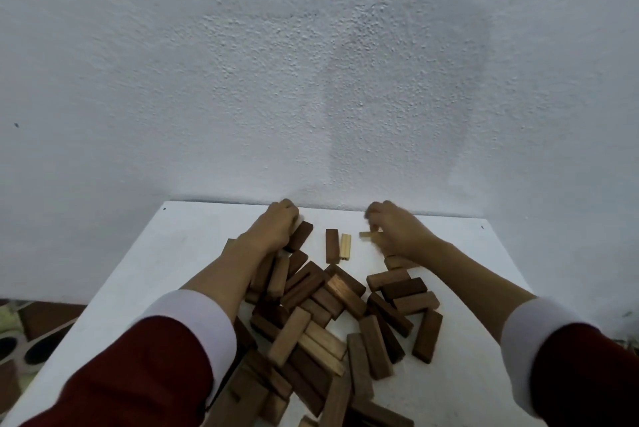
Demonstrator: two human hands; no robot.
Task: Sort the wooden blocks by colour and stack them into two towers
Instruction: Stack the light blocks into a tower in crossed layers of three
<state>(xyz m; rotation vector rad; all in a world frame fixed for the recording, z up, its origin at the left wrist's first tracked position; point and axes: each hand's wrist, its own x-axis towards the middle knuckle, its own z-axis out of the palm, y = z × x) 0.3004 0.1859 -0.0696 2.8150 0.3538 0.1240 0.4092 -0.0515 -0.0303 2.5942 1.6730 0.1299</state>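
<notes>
Near the wall, left hand point(276, 224) fingers grip a dark block point(300, 236); right hand point(397, 228) fingers pinch a light block point(368, 235).

Wall point(311, 81) ahead of me: painted plaster, rough and pebbled, matt, with a duller grey patch. Bench point(193, 247): smooth white top, matt, a few dark specks. Heap of blocks point(332, 316): wood, grain showing along the long faces, most stained dark brown with a low satin sheen, some paler tan. Dark block point(332, 245) beside a pale block point(345, 246): the pale one looks like raw, unstained wood, dry and matt. My sleeves point(138, 368): soft dark red cloth, matt, with smooth white cloth cuffs.
</notes>
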